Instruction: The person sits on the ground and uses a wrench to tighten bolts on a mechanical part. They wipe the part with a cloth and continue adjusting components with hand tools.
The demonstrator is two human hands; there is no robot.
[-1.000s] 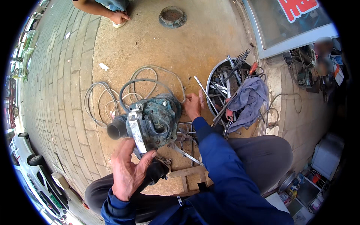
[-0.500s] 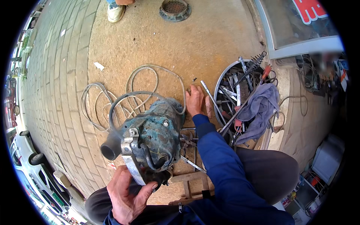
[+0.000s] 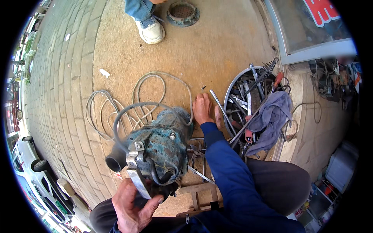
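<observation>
Tan concrete (image 3: 217,46) meets brick paving (image 3: 66,97) on the left, with a white car (image 3: 37,182) beyond; a glass door (image 3: 311,31) stands at upper right; the blue-green, weathered pump (image 3: 163,139) sits on the concrete between the person's knees, its cable (image 3: 149,73) looped beyond it; the left hand (image 3: 134,209) has thumb and fingers moderately parted around the lower end of the pump's flat metal bar (image 3: 138,182), grip tightness unclear; the right hand (image 3: 202,109) rests fingers-down on the concrete, slightly curled, anything beneath them hidden.
</observation>
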